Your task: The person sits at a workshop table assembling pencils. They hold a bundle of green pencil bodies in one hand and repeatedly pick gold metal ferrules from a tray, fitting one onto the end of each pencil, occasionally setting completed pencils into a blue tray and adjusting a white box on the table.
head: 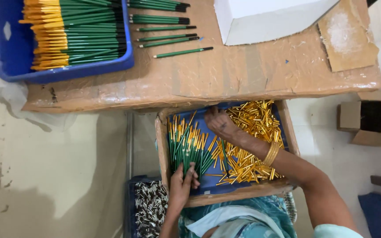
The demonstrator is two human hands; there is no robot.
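Down in the lap, a cardboard tray lined with blue holds a fanned bunch of green pencils on its left side and a loose heap of gold metal ferrules on its right. The left hand reaches up from below and closes its fingers around the lower ends of the green pencils, gripping the bunch. The right hand, with gold bangles at the wrist, lies palm-down at the top of the tray between pencils and ferrules; its fingers curl under, so whether they pinch anything cannot be told. Just below the tray on the left sits a dark crate of silver ferrules. Above, on a tape-covered cardboard tabletop, a blue plastic tray carries stacked finished pencils with yellow ends, and several loose green pencils lie beside it, near a white box.
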